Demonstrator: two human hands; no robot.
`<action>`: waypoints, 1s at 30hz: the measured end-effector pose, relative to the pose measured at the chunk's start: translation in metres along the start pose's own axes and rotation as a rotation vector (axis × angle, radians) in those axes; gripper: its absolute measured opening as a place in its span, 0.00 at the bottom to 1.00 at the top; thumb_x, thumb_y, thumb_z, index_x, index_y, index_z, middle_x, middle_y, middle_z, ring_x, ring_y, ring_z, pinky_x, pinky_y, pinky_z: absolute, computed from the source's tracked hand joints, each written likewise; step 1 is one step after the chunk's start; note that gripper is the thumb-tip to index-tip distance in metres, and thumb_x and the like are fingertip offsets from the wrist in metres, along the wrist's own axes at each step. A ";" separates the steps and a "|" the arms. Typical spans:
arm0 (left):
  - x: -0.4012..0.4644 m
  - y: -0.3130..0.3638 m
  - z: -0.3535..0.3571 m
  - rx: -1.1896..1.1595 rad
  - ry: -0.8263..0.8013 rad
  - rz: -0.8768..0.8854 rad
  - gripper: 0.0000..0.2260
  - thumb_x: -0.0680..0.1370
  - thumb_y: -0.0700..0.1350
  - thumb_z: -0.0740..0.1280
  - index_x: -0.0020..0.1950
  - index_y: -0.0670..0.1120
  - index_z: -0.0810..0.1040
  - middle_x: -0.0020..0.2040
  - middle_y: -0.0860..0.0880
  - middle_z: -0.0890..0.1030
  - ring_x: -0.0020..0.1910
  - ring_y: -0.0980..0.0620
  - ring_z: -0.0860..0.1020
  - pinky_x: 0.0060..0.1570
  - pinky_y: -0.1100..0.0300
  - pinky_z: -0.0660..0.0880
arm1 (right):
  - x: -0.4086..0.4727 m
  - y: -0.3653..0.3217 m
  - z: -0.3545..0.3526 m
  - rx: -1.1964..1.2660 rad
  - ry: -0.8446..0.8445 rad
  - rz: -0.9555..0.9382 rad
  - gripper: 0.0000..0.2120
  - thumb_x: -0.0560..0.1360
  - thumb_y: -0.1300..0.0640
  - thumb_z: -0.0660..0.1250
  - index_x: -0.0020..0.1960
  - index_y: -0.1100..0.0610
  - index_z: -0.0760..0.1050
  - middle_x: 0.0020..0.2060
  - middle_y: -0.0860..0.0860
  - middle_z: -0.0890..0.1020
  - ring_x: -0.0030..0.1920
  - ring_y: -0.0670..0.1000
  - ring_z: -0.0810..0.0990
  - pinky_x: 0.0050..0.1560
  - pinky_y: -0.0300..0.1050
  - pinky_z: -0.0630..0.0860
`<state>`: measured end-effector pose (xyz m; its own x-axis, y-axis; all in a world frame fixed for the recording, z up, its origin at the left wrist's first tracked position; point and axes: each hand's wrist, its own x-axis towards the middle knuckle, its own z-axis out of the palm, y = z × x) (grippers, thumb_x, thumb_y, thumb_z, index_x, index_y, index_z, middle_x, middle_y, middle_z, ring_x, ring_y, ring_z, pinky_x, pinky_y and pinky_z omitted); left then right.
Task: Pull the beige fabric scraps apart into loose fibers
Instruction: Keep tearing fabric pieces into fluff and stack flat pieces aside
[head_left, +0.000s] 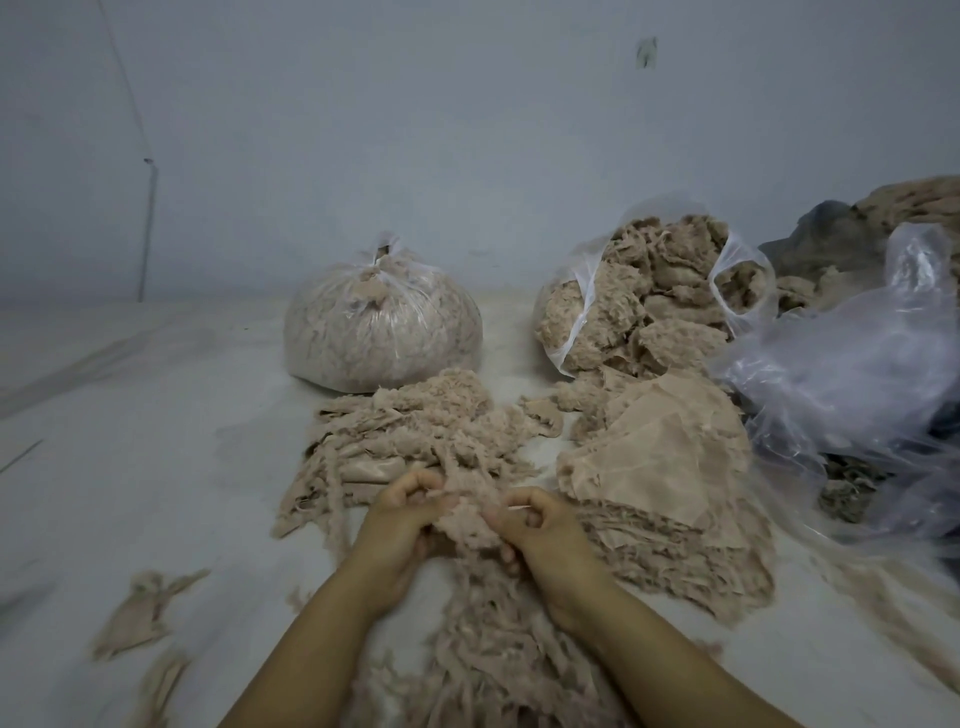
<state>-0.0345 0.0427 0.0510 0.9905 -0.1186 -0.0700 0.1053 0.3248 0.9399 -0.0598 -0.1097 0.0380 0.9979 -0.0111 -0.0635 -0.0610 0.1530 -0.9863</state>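
Open pale floor (130, 415) to the left, bounded by the wall (467, 130) behind; right side crowded by a crumpled clear plastic sheet (852, 374). No legible writing. Knotted clear bag (382, 325) packed with beige fibre, standing against the wall. Open bag (649, 301) just beside it, spilling beige scraps. Flat scrap stack (670, 467) in front of the open bag. Clump of beige fabric scraps (467, 512) at centre, pinched from both sides: left hand (402, 525) and right hand (540, 525), fingers curled into it. Loose fibres (498, 649) trailing below, between the forearms.
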 end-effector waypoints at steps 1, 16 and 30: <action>0.002 0.002 -0.002 -0.045 0.066 0.016 0.07 0.75 0.31 0.65 0.42 0.42 0.73 0.35 0.43 0.79 0.32 0.49 0.78 0.31 0.57 0.78 | 0.001 0.003 -0.002 -0.010 0.036 -0.010 0.03 0.75 0.63 0.69 0.46 0.59 0.75 0.22 0.49 0.74 0.22 0.46 0.69 0.23 0.38 0.66; -0.006 -0.007 0.001 0.142 0.061 0.278 0.12 0.75 0.51 0.64 0.51 0.44 0.77 0.40 0.48 0.83 0.39 0.52 0.81 0.39 0.62 0.78 | -0.010 0.004 0.002 -0.173 -0.035 -0.273 0.07 0.77 0.64 0.65 0.41 0.58 0.71 0.24 0.43 0.75 0.28 0.40 0.74 0.34 0.36 0.75; -0.008 -0.019 0.004 0.644 0.012 0.507 0.14 0.71 0.35 0.73 0.37 0.56 0.83 0.38 0.55 0.82 0.39 0.60 0.79 0.42 0.70 0.74 | -0.007 0.005 0.000 0.101 0.126 -0.048 0.04 0.77 0.61 0.66 0.45 0.60 0.74 0.32 0.54 0.76 0.27 0.48 0.77 0.32 0.41 0.79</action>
<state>-0.0452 0.0334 0.0349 0.9052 -0.0906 0.4151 -0.4237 -0.2670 0.8656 -0.0669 -0.1087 0.0338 0.9888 -0.1436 -0.0411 -0.0042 0.2481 -0.9687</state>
